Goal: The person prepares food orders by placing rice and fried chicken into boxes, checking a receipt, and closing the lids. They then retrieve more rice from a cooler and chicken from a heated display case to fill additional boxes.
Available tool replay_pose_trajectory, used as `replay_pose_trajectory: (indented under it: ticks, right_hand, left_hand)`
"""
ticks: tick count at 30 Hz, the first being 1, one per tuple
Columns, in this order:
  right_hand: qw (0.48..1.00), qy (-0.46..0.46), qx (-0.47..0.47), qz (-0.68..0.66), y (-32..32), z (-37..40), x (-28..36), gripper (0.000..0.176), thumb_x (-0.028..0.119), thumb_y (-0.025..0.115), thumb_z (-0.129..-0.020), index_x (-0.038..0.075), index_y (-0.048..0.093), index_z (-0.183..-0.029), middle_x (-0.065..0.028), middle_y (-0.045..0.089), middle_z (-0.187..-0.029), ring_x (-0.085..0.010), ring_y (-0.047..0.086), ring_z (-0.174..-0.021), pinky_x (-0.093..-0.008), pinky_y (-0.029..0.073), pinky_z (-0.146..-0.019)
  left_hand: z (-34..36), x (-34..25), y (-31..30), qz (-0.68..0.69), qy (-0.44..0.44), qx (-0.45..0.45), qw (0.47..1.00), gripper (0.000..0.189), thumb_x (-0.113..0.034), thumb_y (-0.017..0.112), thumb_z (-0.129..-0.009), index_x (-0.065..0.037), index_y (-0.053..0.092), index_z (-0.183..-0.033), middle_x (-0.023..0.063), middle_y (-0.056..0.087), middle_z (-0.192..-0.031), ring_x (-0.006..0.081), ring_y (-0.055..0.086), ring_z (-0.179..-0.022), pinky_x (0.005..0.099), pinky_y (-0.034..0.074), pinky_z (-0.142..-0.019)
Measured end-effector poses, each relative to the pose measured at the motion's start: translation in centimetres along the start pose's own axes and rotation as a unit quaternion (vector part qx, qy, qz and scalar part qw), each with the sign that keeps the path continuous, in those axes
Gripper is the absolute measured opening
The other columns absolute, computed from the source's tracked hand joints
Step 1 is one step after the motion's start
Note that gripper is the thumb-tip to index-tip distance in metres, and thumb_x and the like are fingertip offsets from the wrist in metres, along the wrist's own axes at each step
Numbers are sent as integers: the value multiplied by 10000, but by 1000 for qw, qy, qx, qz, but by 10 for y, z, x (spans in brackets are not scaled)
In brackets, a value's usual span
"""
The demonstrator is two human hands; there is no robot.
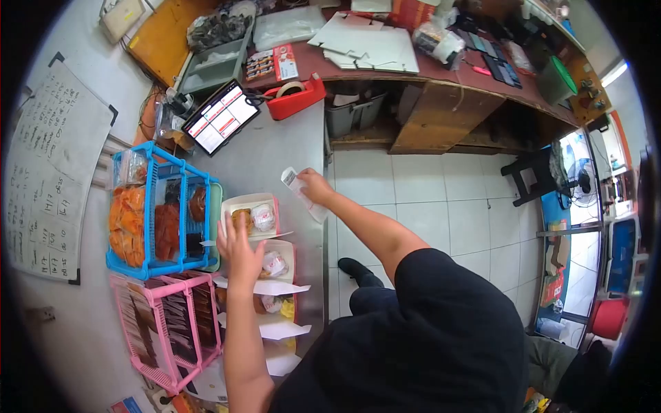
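My left hand is over the nearest edge of an open white food box, its fingers spread and the fingertips beside a brown food item. Next to that item in the box sits a round white wrapped bundle. My right hand pinches a thin, pale, see-through packet with dark print at its upper end, held over the metal counter's edge. A second open box with another wrapped bundle stands just below the first, and more open boxes follow along the counter.
A blue basket with bags of orange and dark red stuff and a pink basket of sachets stand left. Farther along the metal counter are a lit tablet and a red tape dispenser. A black stool stands right.
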State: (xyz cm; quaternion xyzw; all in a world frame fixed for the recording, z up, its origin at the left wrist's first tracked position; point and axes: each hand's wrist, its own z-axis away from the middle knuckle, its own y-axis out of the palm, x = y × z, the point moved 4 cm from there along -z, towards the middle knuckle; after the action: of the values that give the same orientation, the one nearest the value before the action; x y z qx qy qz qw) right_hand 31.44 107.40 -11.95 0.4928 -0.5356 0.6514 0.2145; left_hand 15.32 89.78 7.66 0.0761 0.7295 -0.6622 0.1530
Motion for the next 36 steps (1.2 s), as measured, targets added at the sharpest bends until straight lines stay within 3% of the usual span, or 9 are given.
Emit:
replay_pose_trajectory:
  ticks: [5, 8, 12, 15, 19, 21, 24, 29, 36]
  right_hand:
    - [999, 7, 44, 29, 22, -23, -2, 402, 17, 625, -705, 7, 600, -1106, -155, 532, -1167, -320, 542, -1054, -348, 447, -923]
    - [998, -17, 50, 19, 36, -33, -5, 406, 22, 623, -704, 5, 600, -1109, -157, 527, -1174, -322, 546, -1045, -348, 450, -918]
    - [994, -24, 109, 19, 51, -42, 8, 416, 21, 629, -698, 3, 600, -1113, -161, 545, -1160, -319, 556, -1031, -343, 455, -911]
    - [950, -119, 277, 84, 63, -47, 17, 415, 24, 642, -689, 8, 610, -1103, -166, 570, -1133, -317, 563, -1021, -336, 458, -904]
    - [923, -73, 374, 57, 40, -37, 29, 517, 14, 630, -693, 55, 550, -1202, -151, 614, -1078, -322, 570, -989, -375, 455, -894]
    - [918, -31, 395, 28, 32, -27, 31, 553, 23, 637, -700, 71, 525, -1239, -148, 608, -1099, -326, 573, -980, -380, 456, -893]
    - [964, -117, 234, 54, 9, -8, 42, 554, 30, 639, -727, 81, 502, -1262, -131, 607, -1094, -318, 585, -937, -378, 462, -878]
    - [997, -7, 29, -76, -39, 38, 76, 378, 38, 592, -821, 58, 544, -1196, -87, 610, -994, -156, 575, -842, -278, 483, -657]
    - [946, -210, 141, -200, -5, 206, 212, 254, -5, 563, -852, 30, 561, -1104, -39, 579, -861, -108, 559, -768, -234, 449, -651]
  left_hand:
    - [-34, 40, 37, -83, 15, 139, 987, 217, -127, 714, -664, -156, 686, -877, 78, 519, -1256, 319, 351, -1283, 602, 118, -1055]
    - [-35, 40, 26, -27, 12, 40, 999, 68, -95, 697, -664, -150, 681, -699, 12, 593, -1090, 278, 425, -1228, 607, 107, -1052]
    - [-37, 45, 9, 0, -21, 9, 1000, 94, -81, 694, -670, -158, 695, -723, 11, 589, -1070, 268, 432, -1219, 600, 115, -1048]
    - [-34, 45, 5, 1, -9, 38, 999, 119, -71, 703, -650, -162, 702, -726, 15, 587, -1085, 265, 425, -1225, 599, 114, -1049]
    - [-16, 47, 18, 19, 12, 82, 996, 133, -77, 732, -589, -145, 701, -698, 20, 564, -1168, 266, 381, -1266, 607, 106, -1053]
    - [-5, 39, 13, 5, -9, 89, 996, 272, -174, 770, -598, -171, 700, -861, 46, 510, -1255, 280, 348, -1287, 593, 91, -1058]
    - [18, 23, -18, 18, -58, -1, 998, 622, -307, 778, -653, -174, 548, -1215, 118, 389, -1378, 341, 303, -1302, 577, 101, -1064]
    - [98, 9, -62, 63, -35, -115, 991, 562, -286, 750, -706, -82, 540, -1186, 162, 377, -1372, 378, 328, -1268, 491, 250, -1033]
    - [302, -45, -107, 92, -143, -212, 962, 466, -198, 737, -736, -66, 570, -1151, 170, 405, -1361, 356, 394, -1238, 433, 332, -1014]
